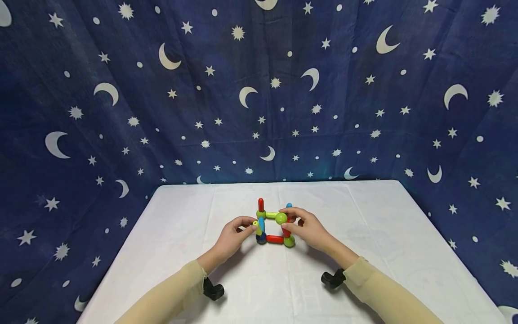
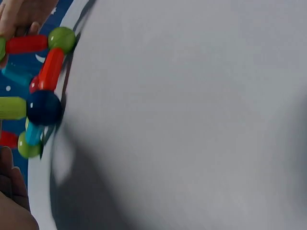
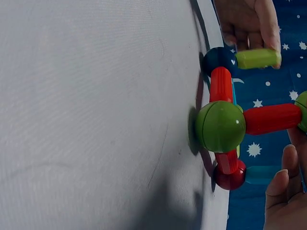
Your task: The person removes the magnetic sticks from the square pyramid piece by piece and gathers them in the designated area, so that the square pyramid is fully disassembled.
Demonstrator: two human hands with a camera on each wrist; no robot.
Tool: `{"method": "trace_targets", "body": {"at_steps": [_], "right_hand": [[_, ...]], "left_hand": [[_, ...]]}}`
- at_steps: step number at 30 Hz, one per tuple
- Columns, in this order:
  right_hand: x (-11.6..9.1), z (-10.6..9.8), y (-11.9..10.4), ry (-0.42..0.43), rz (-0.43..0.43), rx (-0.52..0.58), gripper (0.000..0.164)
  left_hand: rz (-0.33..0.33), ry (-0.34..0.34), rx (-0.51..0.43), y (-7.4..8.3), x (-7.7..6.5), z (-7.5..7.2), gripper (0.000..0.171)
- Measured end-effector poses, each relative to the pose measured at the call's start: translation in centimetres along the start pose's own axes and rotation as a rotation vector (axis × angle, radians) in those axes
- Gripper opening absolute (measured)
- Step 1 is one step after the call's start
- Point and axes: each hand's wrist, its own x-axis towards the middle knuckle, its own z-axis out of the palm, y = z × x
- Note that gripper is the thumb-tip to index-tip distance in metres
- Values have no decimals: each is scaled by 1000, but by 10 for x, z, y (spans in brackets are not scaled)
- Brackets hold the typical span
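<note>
Resting on the white table (image 1: 259, 288), the rod-and-ball frame (image 1: 275, 239) looks light and stiff, best held by its uprights, where left hand (image 1: 229, 236) pinches a lime rod (image 1: 258, 228), right hand (image 1: 310, 228) a green ball (image 1: 281, 218).

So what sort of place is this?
Perhaps a screened-off recording or play corner: dark blue cloth with moons and stars hangs behind a white-covered table, which bears a toy frame of coloured rods and balls.
</note>
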Motion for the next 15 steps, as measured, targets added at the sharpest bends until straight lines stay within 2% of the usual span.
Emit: {"method": "trace_targets", "body": {"at_steps": [5,7,12,15], "right_hand": [[-2,-4,-1,11,-18,6,36],[-3,-5,-2,16,-26,7,36],[-7,-9,0,33,-24,14,35],[-9,-13,2,44,-20,14,33]], "left_hand": [[-26,27,18,-5,-7,-12,27],[-7,50,45,-5,-10,-13,29],[137,132,169,10,-18,-9,25],[203,106,211,25,-23,0,25]]}}
